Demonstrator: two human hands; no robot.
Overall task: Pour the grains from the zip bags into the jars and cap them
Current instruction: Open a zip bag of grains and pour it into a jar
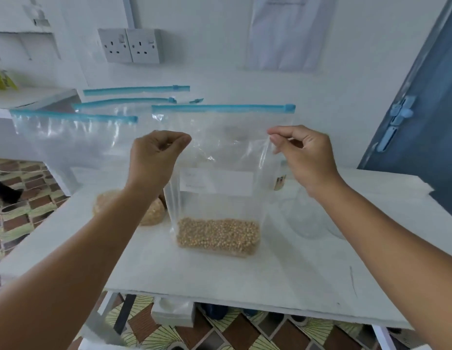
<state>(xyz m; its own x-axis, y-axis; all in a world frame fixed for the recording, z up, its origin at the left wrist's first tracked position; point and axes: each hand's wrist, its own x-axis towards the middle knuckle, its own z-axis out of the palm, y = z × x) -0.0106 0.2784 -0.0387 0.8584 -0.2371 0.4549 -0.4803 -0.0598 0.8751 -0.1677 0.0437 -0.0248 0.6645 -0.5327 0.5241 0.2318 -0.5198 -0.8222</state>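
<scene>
We pinch the zip bag [220, 157] upright, left hand [154, 157] and right hand [303, 157] each gripping its film. Its blue slider [290, 108] looks closed, so tugging unevenly could tip the grains [217, 236] sideways.

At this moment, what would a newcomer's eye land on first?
A clear zip bag stands mid-table, pinched by the left hand and right hand, with grains pooled at its bottom. More blue-zippered bags stand behind on the left, and clear jars sit to the right.
</scene>
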